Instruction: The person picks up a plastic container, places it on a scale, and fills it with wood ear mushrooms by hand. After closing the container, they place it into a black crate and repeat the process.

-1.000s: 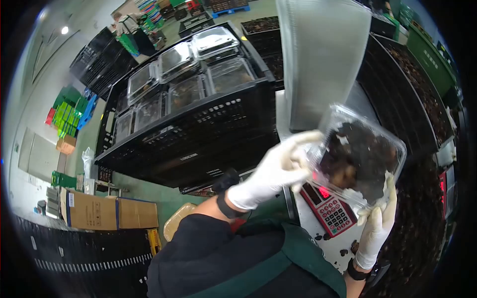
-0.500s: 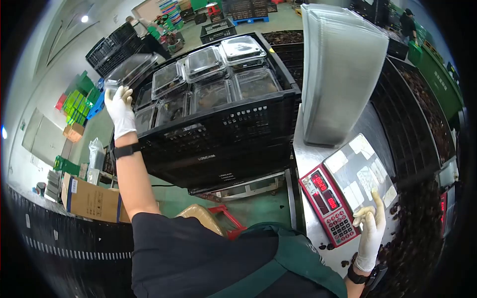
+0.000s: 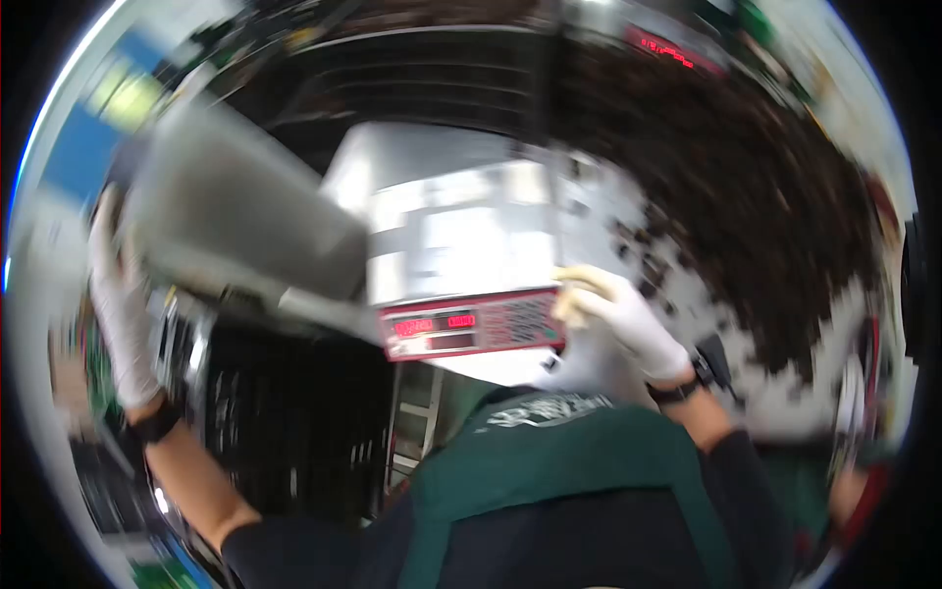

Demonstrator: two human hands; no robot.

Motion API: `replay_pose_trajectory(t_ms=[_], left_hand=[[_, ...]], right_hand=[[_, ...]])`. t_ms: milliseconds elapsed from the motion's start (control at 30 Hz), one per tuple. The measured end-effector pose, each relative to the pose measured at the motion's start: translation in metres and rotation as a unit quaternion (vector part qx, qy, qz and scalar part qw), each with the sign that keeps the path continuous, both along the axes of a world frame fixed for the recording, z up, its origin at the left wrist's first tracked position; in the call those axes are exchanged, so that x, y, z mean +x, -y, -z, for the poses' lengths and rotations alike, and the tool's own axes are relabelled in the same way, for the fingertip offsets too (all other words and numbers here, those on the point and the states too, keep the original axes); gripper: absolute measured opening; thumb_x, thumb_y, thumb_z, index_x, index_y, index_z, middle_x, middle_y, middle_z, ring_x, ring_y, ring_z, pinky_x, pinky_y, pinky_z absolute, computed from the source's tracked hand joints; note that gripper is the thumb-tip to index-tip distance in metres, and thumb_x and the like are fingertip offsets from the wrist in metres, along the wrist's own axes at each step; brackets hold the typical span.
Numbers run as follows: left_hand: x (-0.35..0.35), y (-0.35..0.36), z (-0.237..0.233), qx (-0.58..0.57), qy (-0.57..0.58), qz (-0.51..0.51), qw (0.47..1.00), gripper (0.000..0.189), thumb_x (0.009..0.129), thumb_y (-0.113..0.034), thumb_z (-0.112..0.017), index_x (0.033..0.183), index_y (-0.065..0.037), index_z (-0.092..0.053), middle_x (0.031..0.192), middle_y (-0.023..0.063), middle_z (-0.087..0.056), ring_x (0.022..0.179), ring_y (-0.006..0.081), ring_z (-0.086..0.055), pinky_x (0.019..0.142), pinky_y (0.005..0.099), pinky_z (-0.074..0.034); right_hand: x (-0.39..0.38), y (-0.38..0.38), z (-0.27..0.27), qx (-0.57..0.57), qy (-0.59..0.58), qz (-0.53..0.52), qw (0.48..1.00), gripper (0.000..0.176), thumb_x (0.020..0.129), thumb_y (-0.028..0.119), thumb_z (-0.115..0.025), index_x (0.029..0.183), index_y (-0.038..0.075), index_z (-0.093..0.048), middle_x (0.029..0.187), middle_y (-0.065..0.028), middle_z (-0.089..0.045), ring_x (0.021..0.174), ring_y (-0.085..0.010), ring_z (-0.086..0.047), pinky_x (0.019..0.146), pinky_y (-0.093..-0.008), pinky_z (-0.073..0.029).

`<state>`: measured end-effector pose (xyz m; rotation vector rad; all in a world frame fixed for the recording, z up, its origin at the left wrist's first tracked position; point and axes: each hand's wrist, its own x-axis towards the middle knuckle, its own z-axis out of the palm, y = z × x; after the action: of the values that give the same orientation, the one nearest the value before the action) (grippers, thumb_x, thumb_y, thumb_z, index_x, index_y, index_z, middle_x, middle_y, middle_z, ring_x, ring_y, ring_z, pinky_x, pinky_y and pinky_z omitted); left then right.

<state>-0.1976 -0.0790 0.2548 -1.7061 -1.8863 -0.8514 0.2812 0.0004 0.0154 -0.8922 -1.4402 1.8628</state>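
Observation:
The view is smeared by motion. My left hand [image 3: 120, 294], in a white glove, reaches up at the left, its fingers beside the far end of the tall stack of clear plastic trays [image 3: 245, 196]; whether they touch it is unclear. A red-framed scale [image 3: 471, 324] with lit red digits stands on the metal table, its pale plate [image 3: 466, 231] patched with white pieces. My right hand [image 3: 603, 304], also gloved, is at the scale's right corner with its fingers curled; anything between them is too blurred to make out.
A large heap of dark brown pieces [image 3: 726, 196] spreads over the right side, with loose bits near the scale. Another red display [image 3: 672, 49] shows at the top right. Dark crates [image 3: 285, 412] stand at the lower left.
The view has swung right, bringing the scale to the middle. My left hand has left the clear lidded box by the crate and is now beside the tray stack. My right hand stays near the scale.

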Motion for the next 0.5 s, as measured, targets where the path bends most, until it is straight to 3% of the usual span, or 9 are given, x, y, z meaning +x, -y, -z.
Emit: replay_pose_trajectory(t_ms=[33, 67, 100, 133, 167, 233, 400, 467, 500], left_hand=[[-0.006, -0.022, 0.002, -0.003, 0.021, 0.041, 0.999, 0.041, 0.104, -0.018, -0.049, 0.139, 0.001, -0.051, 0.131, 0.0142, -0.061, 0.121, 0.0241, -0.056, 0.107, 0.0323, -0.04], [-0.051, -0.045, 0.006, -0.064, 0.028, 0.019, 0.997, 0.04, 0.104, -0.018, -0.048, 0.138, 0.001, -0.052, 0.131, 0.0141, -0.061, 0.118, 0.0235, -0.057, 0.103, 0.0323, -0.043], [-0.09, -0.055, 0.0, -0.118, 0.112, 0.001, 0.987, 0.037, 0.104, -0.019, -0.048, 0.135, 0.0, -0.055, 0.127, 0.0136, -0.062, 0.113, 0.023, -0.059, 0.098, 0.0322, -0.046], [-0.169, -0.069, -0.005, -0.136, 0.052, 0.006, 0.989, 0.035, 0.105, -0.021, -0.047, 0.132, -0.001, -0.057, 0.122, 0.013, -0.064, 0.108, 0.0216, -0.06, 0.095, 0.032, -0.047], [-0.149, -0.069, -0.022, -0.189, 0.096, -0.026, 0.977, 0.032, 0.105, -0.022, -0.047, 0.125, 0.0, -0.059, 0.115, 0.0114, -0.065, 0.101, 0.0181, -0.06, 0.091, 0.0304, -0.048], [-0.138, -0.076, -0.053, -0.318, 0.06, -0.062, 0.944, 0.028, 0.103, -0.022, -0.052, 0.116, 0.001, -0.062, 0.104, 0.0093, -0.066, 0.094, 0.0149, -0.061, 0.085, 0.0292, -0.05], [-0.117, -0.062, -0.057, -0.259, 0.22, -0.022, 0.94, 0.021, 0.099, -0.018, -0.061, 0.106, 0.001, -0.063, 0.091, 0.0057, -0.065, 0.087, 0.0127, -0.06, 0.073, 0.026, -0.049], [-0.089, -0.063, -0.059, -0.194, 0.177, -0.043, 0.964, 0.017, 0.096, -0.014, -0.064, 0.103, 0.001, -0.065, 0.09, 0.0069, -0.066, 0.085, 0.0154, -0.062, 0.073, 0.028, -0.05], [-0.061, -0.059, -0.063, -0.14, 0.099, -0.07, 0.983, 0.015, 0.093, -0.01, -0.066, 0.103, 0.001, -0.067, 0.091, 0.0088, -0.068, 0.085, 0.0185, -0.063, 0.076, 0.0305, -0.052]], right_hand=[[0.01, 0.007, 0.006, -0.006, 0.004, -0.001, 1.0, 0.035, 0.1, 0.013, -0.049, 0.131, -0.001, -0.057, 0.094, -0.0073, -0.07, 0.076, -0.0081, -0.06, 0.07, -0.0226, -0.048], [0.02, 0.012, 0.016, 0.017, 0.016, -0.006, 1.0, 0.034, 0.099, 0.011, -0.049, 0.131, -0.001, -0.056, 0.092, -0.0079, -0.069, 0.074, -0.0107, -0.063, 0.07, -0.0237, -0.052], [0.028, 0.022, 0.022, -0.044, -0.017, 0.017, 0.999, 0.033, 0.099, 0.01, -0.048, 0.129, -0.001, -0.058, 0.089, -0.0074, -0.068, 0.073, -0.0109, -0.062, 0.069, -0.0241, -0.052], [0.037, 0.031, 0.033, -0.056, -0.002, 0.053, 0.997, 0.033, 0.099, 0.01, -0.048, 0.128, 0.0, -0.059, 0.088, -0.0072, -0.068, 0.073, -0.0108, -0.062, 0.069, -0.0246, -0.051], [0.047, 0.039, 0.045, -0.068, 0.012, 0.08, 0.994, 0.032, 0.099, 0.01, -0.048, 0.128, 0.0, -0.06, 0.087, -0.0071, -0.068, 0.072, -0.0108, -0.061, 0.069, -0.0251, -0.051], [0.07, 0.053, 0.064, -0.082, 0.034, 0.124, 0.988, 0.032, 0.099, 0.01, -0.049, 0.128, 0.001, -0.06, 0.088, -0.0067, -0.068, 0.072, -0.0105, -0.061, 0.068, -0.0255, -0.051], [0.112, 0.06, 0.084, -0.117, 0.066, 0.209, 0.969, 0.029, 0.099, 0.011, -0.05, 0.123, 0.002, -0.064, 0.087, -0.0051, -0.068, 0.072, -0.0102, -0.06, 0.068, -0.0253, -0.05], [0.122, 0.053, 0.091, -0.076, 0.111, 0.276, 0.952, 0.029, 0.097, 0.013, -0.054, 0.122, 0.004, -0.064, 0.086, -0.0044, -0.068, 0.07, -0.0101, -0.059, 0.067, -0.026, -0.051], [0.129, 0.049, 0.096, -0.055, 0.135, 0.309, 0.94, 0.029, 0.097, 0.014, -0.055, 0.122, 0.005, -0.065, 0.085, -0.0041, -0.068, 0.069, -0.01, -0.059, 0.067, -0.0264, -0.051]])
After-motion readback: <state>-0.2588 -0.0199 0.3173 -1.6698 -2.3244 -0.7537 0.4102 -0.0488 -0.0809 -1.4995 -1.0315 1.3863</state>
